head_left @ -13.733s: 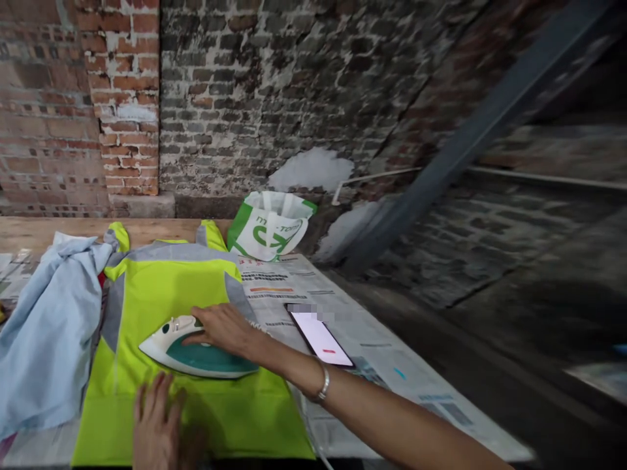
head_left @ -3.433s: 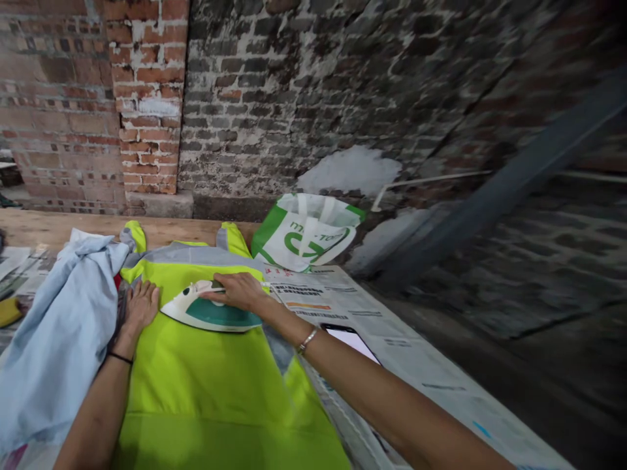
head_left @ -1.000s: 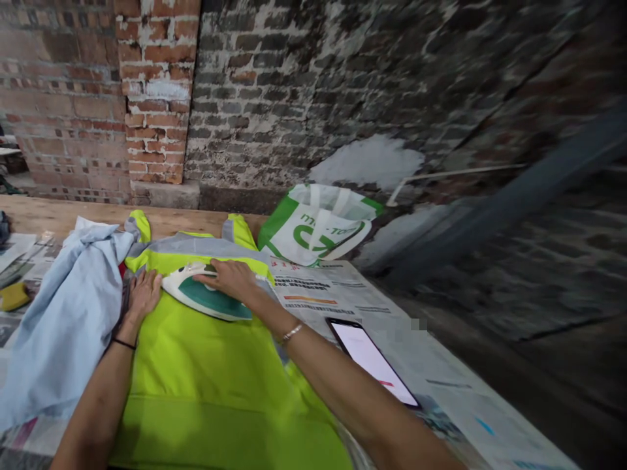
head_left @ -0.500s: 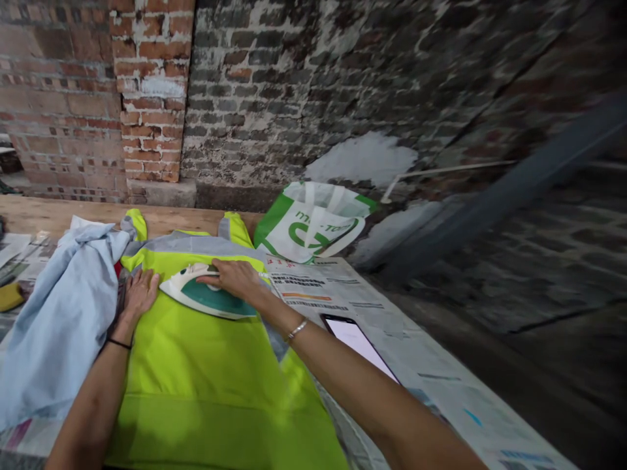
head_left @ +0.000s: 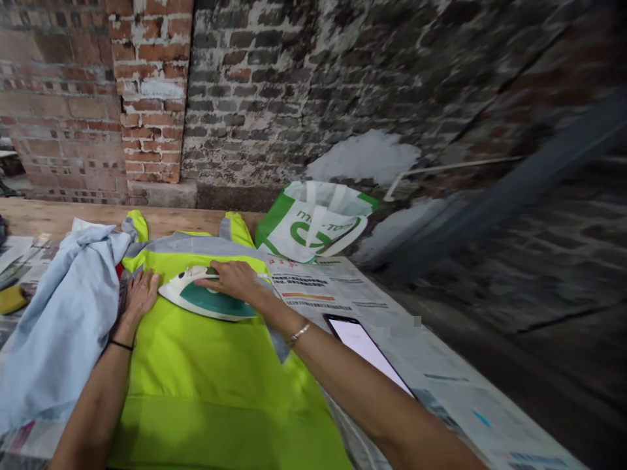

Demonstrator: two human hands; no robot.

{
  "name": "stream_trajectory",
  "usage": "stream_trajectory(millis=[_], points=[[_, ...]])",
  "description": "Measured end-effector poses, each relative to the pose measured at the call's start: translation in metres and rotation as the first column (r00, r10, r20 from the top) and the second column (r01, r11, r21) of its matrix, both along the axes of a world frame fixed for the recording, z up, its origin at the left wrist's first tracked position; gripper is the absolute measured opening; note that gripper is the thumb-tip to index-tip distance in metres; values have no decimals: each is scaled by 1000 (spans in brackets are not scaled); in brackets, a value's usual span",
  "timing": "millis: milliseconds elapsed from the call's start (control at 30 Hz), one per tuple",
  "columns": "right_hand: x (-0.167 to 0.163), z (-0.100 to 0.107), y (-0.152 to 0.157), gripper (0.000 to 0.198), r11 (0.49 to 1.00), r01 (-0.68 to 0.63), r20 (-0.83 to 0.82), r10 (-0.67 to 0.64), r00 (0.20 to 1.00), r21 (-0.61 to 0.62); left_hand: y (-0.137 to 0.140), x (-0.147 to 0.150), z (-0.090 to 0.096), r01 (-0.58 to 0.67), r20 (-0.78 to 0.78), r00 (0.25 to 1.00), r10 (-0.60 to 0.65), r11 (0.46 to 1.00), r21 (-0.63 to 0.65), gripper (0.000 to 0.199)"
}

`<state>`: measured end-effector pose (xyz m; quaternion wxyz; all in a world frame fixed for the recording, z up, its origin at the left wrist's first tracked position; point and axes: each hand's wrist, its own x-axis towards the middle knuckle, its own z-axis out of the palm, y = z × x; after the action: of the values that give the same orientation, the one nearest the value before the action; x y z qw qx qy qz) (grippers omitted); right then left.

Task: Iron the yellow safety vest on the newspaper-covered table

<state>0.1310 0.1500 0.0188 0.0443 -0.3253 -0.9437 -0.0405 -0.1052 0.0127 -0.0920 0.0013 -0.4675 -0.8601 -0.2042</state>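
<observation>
Grasping the iron (head_left: 208,304) by its handle in the fingers of the right hand (head_left: 234,279), flat on the yellow shirt (head_left: 206,365), towards the far edge of the surface (head_left: 83,210). Resting the left hand (head_left: 141,295), with released fingers, at the shirt's left side, beside the blue cloth (head_left: 68,320). Having a lit phone (head_left: 367,349) near the surface's right edge.

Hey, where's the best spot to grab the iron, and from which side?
Probably the handle on top, coming from above and the right. The iron sits sole-down on the shirt, its pointed tip facing left, so a grip from behind should keep clear of the sole. The right hand holds it that way.
</observation>
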Motion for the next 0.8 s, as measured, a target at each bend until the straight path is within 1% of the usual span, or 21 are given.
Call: stream_trajectory(millis=[167,233,333,400,433,533,633,733,800], points=[[32,-11,-12,64,982,-183,7,183,983,52,0,-1,-3,8,6,1000,-8,1000,21,59],[36,-15,-9,64,974,-214,9,213,977,79,0,-2,-4,16,3,1000,-16,999,31,59],[33,-16,5,62,972,-218,31,216,976,89,0,-3,-6,35,-6,999,-35,999,36,57],[25,-14,17,61,981,-178,28,176,984,79,0,-4,-7,47,-11,999,-47,998,34,55],[20,-12,22,62,988,-135,21,134,991,74,1,-4,-8,50,-14,999,-50,998,33,55],[-2,-6,30,67,996,63,-10,-63,998,63,1,-4,-8,46,-24,999,-46,998,36,55],[-24,-2,25,72,976,214,-65,-211,975,44,0,-4,-8,34,-30,999,-33,999,41,56],[-33,1,14,73,966,259,-95,-257,962,11,0,-4,-7,30,-33,999,-29,999,40,56],[-28,3,5,73,969,247,-81,-247,966,-8,0,-4,-5,29,-32,999,-28,999,34,56]])
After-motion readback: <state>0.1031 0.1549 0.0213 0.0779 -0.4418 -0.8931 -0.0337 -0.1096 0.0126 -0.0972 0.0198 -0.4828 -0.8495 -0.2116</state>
